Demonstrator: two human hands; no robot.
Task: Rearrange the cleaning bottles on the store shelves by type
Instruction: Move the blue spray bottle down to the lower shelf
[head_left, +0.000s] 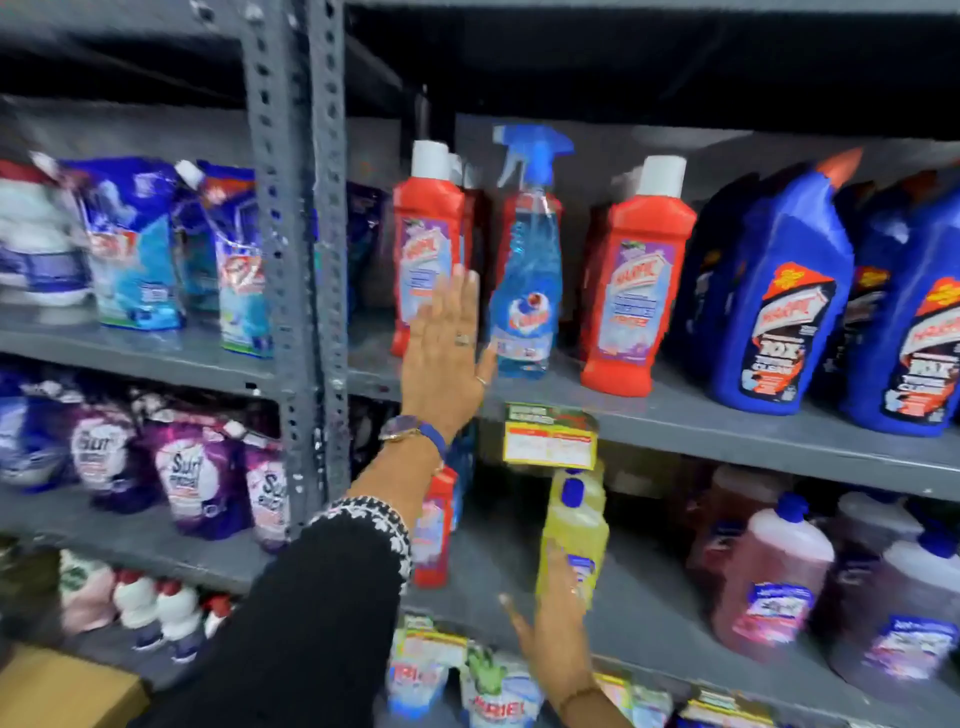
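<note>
Barely sorted yet: clear blue spray bottle (525, 270) wedged among red ones, left hand (441, 358) spread flat (right hand (558, 618) splayed against yellow bottle (571, 535)).

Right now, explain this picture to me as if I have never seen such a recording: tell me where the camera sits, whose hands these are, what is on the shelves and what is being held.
There is one picture, taken by a wide-angle camera worn on a person's head, looking forward and down at grey metal store shelves. No machine is involved; both hands are the person's own.

The left hand, with a watch and a black sleeve, is raised flat and open in front of a red bottle, beside a blue spray bottle. It grips nothing. Further right on that shelf stand another red bottle and dark blue bottles.

One shelf down, the right hand is against a yellow bottle; blur hides whether it grips it. Pinkish bottles stand to the right. Left of the upright post sit refill pouches.
</note>
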